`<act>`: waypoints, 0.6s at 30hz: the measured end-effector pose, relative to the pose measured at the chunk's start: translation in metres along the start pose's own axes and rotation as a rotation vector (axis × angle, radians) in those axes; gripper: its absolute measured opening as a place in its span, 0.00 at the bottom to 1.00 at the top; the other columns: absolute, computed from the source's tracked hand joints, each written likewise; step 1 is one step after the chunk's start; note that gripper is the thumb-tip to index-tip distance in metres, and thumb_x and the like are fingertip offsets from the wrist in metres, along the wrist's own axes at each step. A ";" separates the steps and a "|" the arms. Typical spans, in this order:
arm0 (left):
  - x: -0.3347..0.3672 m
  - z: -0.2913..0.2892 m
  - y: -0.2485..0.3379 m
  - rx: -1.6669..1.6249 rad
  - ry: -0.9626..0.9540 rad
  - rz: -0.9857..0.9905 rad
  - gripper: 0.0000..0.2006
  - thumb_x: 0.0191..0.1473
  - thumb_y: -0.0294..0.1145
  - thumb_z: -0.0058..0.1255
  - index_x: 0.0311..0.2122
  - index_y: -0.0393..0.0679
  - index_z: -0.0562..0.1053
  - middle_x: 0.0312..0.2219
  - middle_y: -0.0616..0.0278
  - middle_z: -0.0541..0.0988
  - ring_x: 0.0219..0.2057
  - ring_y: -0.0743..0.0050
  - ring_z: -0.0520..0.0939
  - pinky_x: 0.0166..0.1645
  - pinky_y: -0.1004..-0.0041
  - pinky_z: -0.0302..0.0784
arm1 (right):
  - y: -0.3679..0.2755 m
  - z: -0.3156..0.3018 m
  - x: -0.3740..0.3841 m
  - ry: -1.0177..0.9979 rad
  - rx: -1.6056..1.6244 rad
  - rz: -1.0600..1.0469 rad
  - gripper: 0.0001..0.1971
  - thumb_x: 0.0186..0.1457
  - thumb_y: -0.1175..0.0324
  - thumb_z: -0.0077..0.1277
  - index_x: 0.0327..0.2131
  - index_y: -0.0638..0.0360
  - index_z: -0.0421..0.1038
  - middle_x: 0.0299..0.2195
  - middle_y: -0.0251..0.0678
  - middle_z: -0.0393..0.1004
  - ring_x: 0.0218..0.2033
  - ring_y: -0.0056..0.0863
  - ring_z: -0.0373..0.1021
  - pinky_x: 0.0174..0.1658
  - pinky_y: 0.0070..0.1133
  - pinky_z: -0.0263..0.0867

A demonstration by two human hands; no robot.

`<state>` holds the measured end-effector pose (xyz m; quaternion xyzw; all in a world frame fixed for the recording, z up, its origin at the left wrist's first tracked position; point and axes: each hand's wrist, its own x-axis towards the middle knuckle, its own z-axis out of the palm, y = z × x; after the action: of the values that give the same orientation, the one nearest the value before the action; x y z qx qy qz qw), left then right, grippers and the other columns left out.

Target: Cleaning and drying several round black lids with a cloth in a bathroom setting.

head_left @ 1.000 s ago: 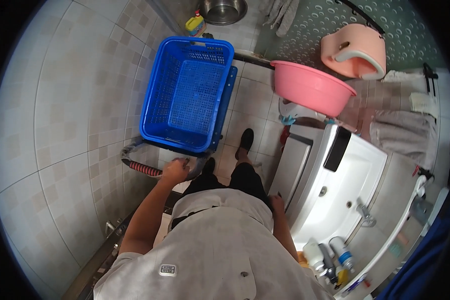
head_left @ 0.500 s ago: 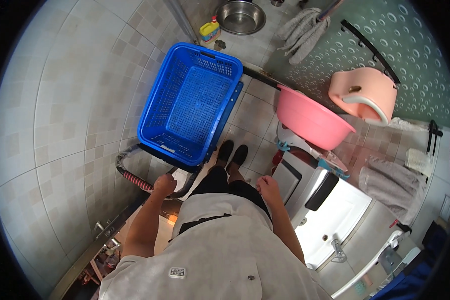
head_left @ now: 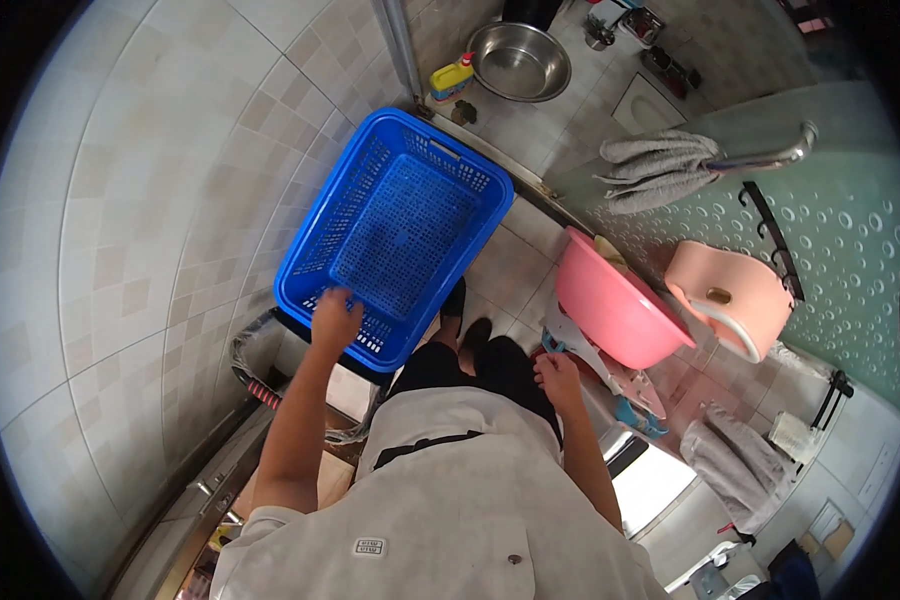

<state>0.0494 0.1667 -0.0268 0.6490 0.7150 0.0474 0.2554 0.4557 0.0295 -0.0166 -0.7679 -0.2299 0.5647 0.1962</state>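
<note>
A blue plastic basket (head_left: 406, 228) with perforated walls and floor stands ahead of me, tilted in view, with nothing seen inside. My left hand (head_left: 337, 321) is over its near end, fingers curled in with nothing seen in them. Whether it touches the rim I cannot tell. Down at my right side hangs my right hand (head_left: 558, 381), loosely curled and holding nothing visible. The pink basin (head_left: 620, 300) leans beyond it.
A metal basin (head_left: 519, 62) and a yellow bottle (head_left: 452, 79) are on the floor past a threshold. On the right glass panel hang a towel (head_left: 660, 170) and a peach plastic seat (head_left: 735, 295). A washbasin (head_left: 660, 487) lies lower right, and a black-and-red hose (head_left: 262, 391) near the left wall.
My left hand has moved forward from beside the hose to over the basket's near end. My body and view have shifted forward, and more of the far floor shows.
</note>
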 end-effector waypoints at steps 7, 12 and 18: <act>0.134 -0.133 0.082 0.200 0.544 0.180 0.23 0.46 0.30 0.58 0.50 0.40 0.70 0.50 0.44 0.70 0.52 0.43 0.70 0.57 0.57 0.66 | -0.059 -0.019 0.047 -0.004 -0.026 -0.056 0.10 0.57 0.66 0.48 0.37 0.64 0.71 0.28 0.32 0.74 0.24 0.17 0.68 0.28 0.16 0.66; 0.205 -0.230 0.116 0.528 0.974 0.212 0.31 0.46 0.36 0.60 0.57 0.43 0.65 0.59 0.46 0.62 0.60 0.43 0.62 0.62 0.51 0.58 | -0.091 -0.039 0.092 -0.061 -0.089 -0.113 0.10 0.57 0.67 0.47 0.37 0.65 0.71 0.27 0.33 0.74 0.24 0.18 0.69 0.28 0.16 0.65; 0.253 -0.288 0.127 0.779 1.105 0.174 0.38 0.49 0.46 0.55 0.63 0.43 0.56 0.62 0.47 0.57 0.64 0.45 0.55 0.64 0.46 0.49 | -0.131 -0.067 0.144 -0.106 -0.183 -0.131 0.13 0.55 0.65 0.47 0.34 0.67 0.73 0.25 0.40 0.75 0.25 0.27 0.73 0.32 0.23 0.67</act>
<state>0.0341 0.5026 0.1961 0.6292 0.6507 0.1315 -0.4041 0.5400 0.2169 -0.0360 -0.7350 -0.3403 0.5671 0.1497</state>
